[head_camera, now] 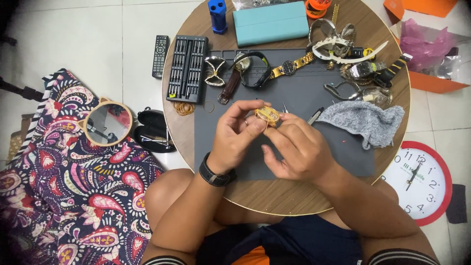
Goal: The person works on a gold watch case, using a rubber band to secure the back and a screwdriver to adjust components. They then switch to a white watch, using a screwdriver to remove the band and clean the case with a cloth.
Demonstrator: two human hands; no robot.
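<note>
Over the grey mat (304, 98) on the round table (274, 194), the left hand (238, 135) and right hand (294, 147) both pinch a gold watch (267, 115) between their fingertips, a grey cloth (365, 120) lying nearby.

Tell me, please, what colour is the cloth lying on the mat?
Grey, a knitted-looking cloth; the head view shows it.

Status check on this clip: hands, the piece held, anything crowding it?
Left hand and right hand both pinch the gold watch case above the grey mat. Grey cloth beside, clear of hands.
</note>
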